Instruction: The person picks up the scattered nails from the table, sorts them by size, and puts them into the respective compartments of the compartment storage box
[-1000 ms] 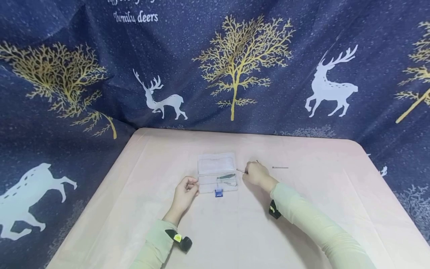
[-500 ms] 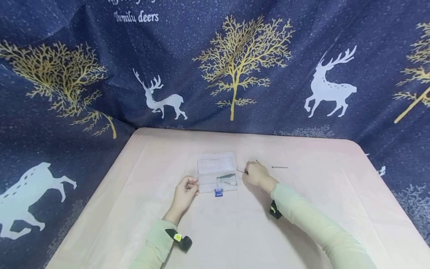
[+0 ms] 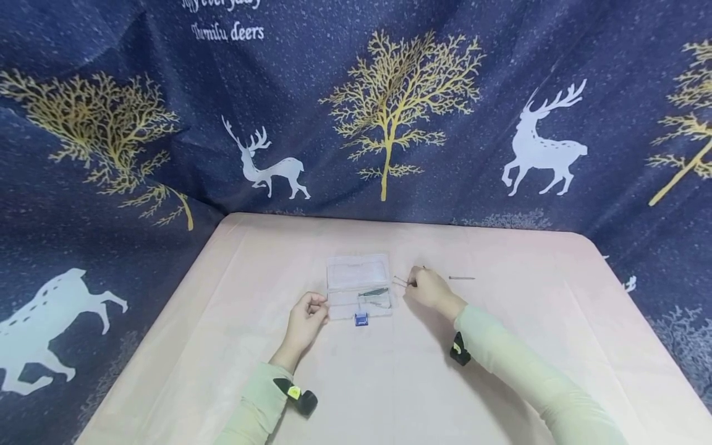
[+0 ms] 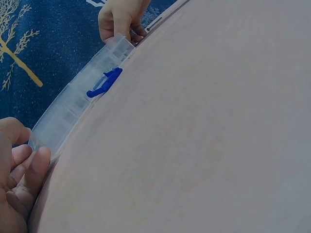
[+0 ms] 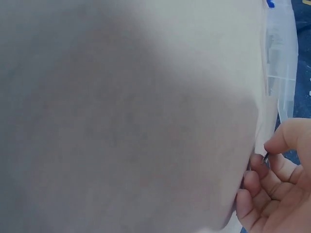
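Observation:
A clear plastic storage box (image 3: 358, 272) lies with its lid folded back and a blue latch (image 3: 361, 319) at its front. My left hand (image 3: 307, 316) holds the box's left edge, with thumb and finger close around the corner in the left wrist view. Just right of the box, my right hand (image 3: 427, 287) pinches slim metal nails (image 3: 399, 281), whose ends stick out toward the box. In the right wrist view a dark nail tip (image 5: 266, 158) shows between thumb and forefinger. Slim greenish and silver pieces (image 3: 374, 292) lie in the box's right-hand compartments.
One more nail (image 3: 461, 278) lies on the table to the right of my right hand. The table has a pale pink cloth (image 3: 356, 383). Behind it hangs a dark blue curtain (image 3: 445, 198) with deer and trees.
My right hand has shifted very slightly right, and two nail ends now show apart at its fingertips. My left hand and the box have stayed in place.

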